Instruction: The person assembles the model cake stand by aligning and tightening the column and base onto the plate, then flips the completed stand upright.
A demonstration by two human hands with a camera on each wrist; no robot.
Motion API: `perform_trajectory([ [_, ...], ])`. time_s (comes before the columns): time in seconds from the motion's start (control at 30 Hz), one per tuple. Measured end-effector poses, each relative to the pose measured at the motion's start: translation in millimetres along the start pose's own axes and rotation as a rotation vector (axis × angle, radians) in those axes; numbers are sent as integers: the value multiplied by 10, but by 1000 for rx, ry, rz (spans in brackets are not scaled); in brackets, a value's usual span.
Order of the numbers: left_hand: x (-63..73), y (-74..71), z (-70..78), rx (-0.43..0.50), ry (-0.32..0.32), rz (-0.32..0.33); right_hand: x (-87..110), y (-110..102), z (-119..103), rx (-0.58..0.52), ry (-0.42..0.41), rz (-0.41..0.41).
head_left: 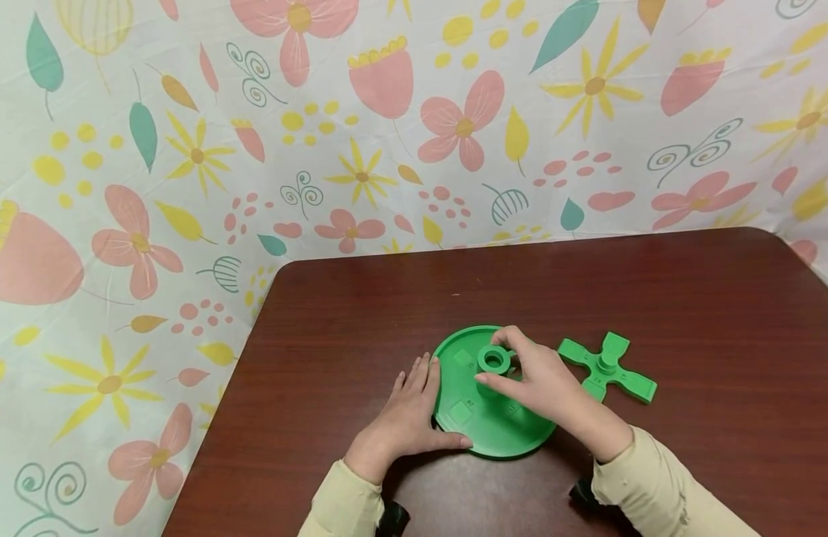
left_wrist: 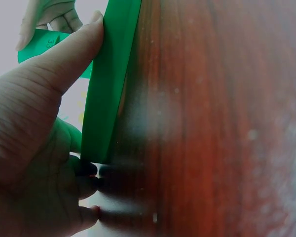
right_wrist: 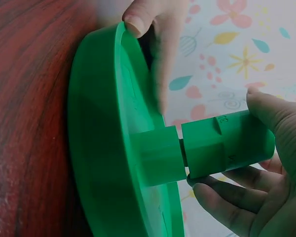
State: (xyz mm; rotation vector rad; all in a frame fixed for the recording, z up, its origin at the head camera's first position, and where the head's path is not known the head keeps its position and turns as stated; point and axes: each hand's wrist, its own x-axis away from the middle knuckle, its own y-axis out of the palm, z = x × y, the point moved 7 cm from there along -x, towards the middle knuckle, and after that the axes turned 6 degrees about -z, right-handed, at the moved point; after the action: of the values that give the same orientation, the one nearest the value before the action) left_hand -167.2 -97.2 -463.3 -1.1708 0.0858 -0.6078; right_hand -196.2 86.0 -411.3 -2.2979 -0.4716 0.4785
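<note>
A round green base [head_left: 501,432] with a raised rim lies flat on the table. My left hand [head_left: 410,414] holds it at its left side, thumb [left_wrist: 74,54] on the near rim and fingers along the left edge. From the middle of the base rises a green post [right_wrist: 160,155]. Above that post is a numbered green cylinder [right_wrist: 229,143] with a hollow top, which my right hand [head_left: 551,384] grips between thumb and fingers. A narrow gap with a thinner dark part shows between cylinder and post in the right wrist view.
A green four-armed cross piece [head_left: 607,365] with a central peg lies on the table just right of the base. The brown table [head_left: 347,321] has rounded far corners. Behind it hangs a flower-patterned cloth [head_left: 400,149].
</note>
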Motion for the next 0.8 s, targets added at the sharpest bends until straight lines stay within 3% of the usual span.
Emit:
perform_trajectory([
  [0.3,-11,21,-20,10,-3,5,-1,-22,0,4,-29,-40],
  [0.6,-17,15,-18,11,-4,-1,-43,-26,-61,-335,-131,-173],
  [0.8,-6,13,-11,19,-1,3,-47,-5,-39,-331,-126,-219],
])
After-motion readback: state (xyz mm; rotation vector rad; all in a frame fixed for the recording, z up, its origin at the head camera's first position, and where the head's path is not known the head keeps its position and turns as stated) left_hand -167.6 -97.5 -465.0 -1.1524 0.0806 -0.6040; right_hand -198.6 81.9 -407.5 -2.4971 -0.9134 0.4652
